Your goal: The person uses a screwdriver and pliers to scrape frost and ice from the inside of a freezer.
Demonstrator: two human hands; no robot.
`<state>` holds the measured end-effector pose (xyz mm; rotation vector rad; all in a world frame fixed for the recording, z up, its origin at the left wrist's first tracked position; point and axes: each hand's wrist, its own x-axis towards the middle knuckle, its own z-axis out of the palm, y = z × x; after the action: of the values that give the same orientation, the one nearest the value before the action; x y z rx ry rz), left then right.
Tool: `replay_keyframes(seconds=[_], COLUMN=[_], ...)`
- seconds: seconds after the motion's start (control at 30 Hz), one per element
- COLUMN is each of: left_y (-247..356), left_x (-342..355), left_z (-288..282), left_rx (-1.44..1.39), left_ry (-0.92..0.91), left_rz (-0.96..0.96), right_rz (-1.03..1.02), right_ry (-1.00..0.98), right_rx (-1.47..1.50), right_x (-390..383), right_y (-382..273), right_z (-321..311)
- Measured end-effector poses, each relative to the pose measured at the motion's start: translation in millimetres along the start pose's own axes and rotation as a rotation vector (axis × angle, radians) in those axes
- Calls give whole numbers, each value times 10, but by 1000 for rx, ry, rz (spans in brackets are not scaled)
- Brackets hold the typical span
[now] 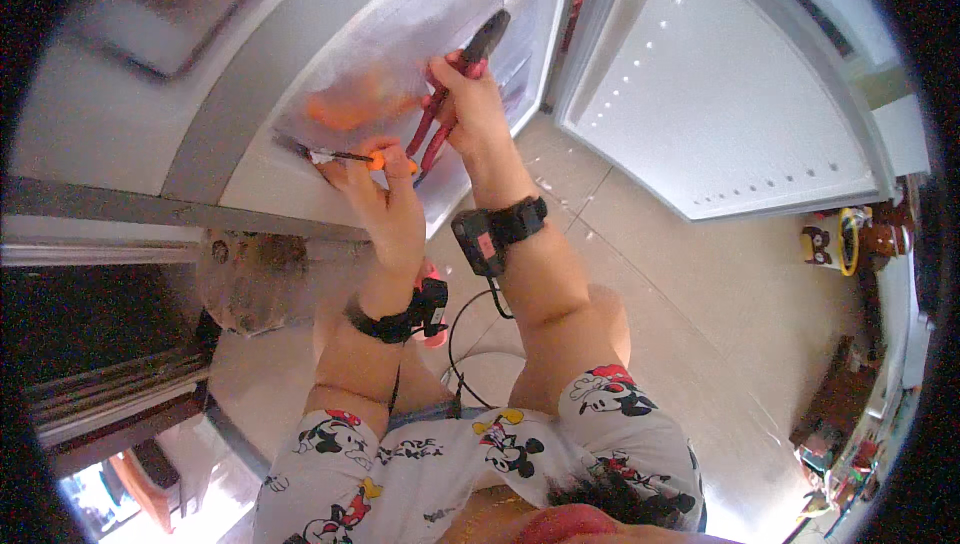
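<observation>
My left hand (pixel 385 204) grips an orange-handled screwdriver (pixel 378 160), its dark shaft pointing left toward a small pale piece (pixel 320 157) at the lower left of a shiny metal inner panel (pixel 370 54). The fingers partly hide that piece. Up and to the right, my right hand (pixel 465 109) is closed on a pair of pliers (pixel 432 124) with red handles and dark jaws, held over the same panel with the jaws pointing up. The jaws look shut; I cannot tell whether they touch the panel.
An open white door (pixel 735 94) with small holes along its edges stands at right. Tiled floor (pixel 660 304) lies below. A grey fuzzy shape (pixel 250 284) is at left. Small items (pixel 830 244) line the right edge. A black cable (pixel 455 324) hangs from my wrist band.
</observation>
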<state>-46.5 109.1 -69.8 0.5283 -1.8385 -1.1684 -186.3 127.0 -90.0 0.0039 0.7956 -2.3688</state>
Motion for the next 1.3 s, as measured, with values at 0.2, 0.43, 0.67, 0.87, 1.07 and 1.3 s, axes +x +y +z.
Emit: replay_keyframes(seconds=[0.2, 0.43, 0.67, 0.87, 1.07, 1.3], left_y=[137, 222, 198, -25, -135, -379], left_x=[204, 270, 186, 93, 51, -149], left_z=[85, 94, 91, 3, -8, 100], left_rx=[65, 218, 195, 302, 276, 154], left_ry=[57, 78, 109, 65, 39, -58], left_rz=[141, 262, 223, 255, 255, 206], right_rz=[-59, -54, -57, -62, -65, -236], right_ry=[91, 73, 36, 27, 77, 201], right_rx=[16, 27, -43, 15, -86, -682], right_x=[67, 51, -45, -77, -7, -34], right_y=[-68, -123, -158, -89, -43, -110], right_z=[249, 320, 336, 263, 182, -304])
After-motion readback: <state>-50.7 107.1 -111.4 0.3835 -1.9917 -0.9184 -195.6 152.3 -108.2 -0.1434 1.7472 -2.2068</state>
